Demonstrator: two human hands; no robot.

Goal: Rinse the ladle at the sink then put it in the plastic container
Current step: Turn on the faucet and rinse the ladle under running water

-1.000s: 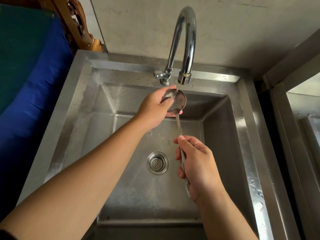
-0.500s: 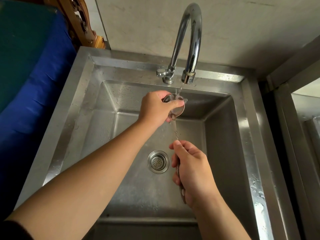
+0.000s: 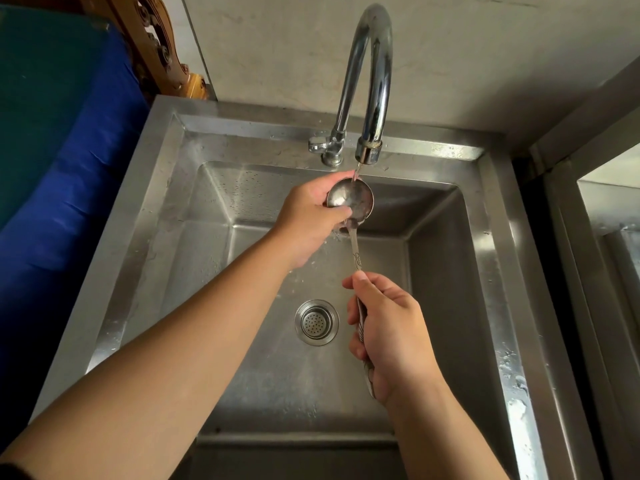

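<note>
A steel ladle (image 3: 354,202) is held over the steel sink (image 3: 502,271), its bowl facing up right under the spout of the curved chrome faucet (image 3: 369,81). A thin stream of water falls into the bowl. My left hand (image 3: 308,220) cups the bowl from the left, with the thumb on its near rim. My right hand (image 3: 388,334) is closed around the patterned handle, lower and nearer to me. No plastic container is in view.
A round strainer drain (image 3: 317,322) sits in the basin floor between my arms. A blue cloth-covered surface (image 3: 69,168) and a carved wooden piece (image 3: 159,46) lie to the left. Steel shelving (image 3: 606,237) stands to the right, and a wall runs behind.
The ladle's bowl has turned from tilted on edge to facing up under the stream. My left thumb has shifted onto the near rim. My right hand stays on the handle.
</note>
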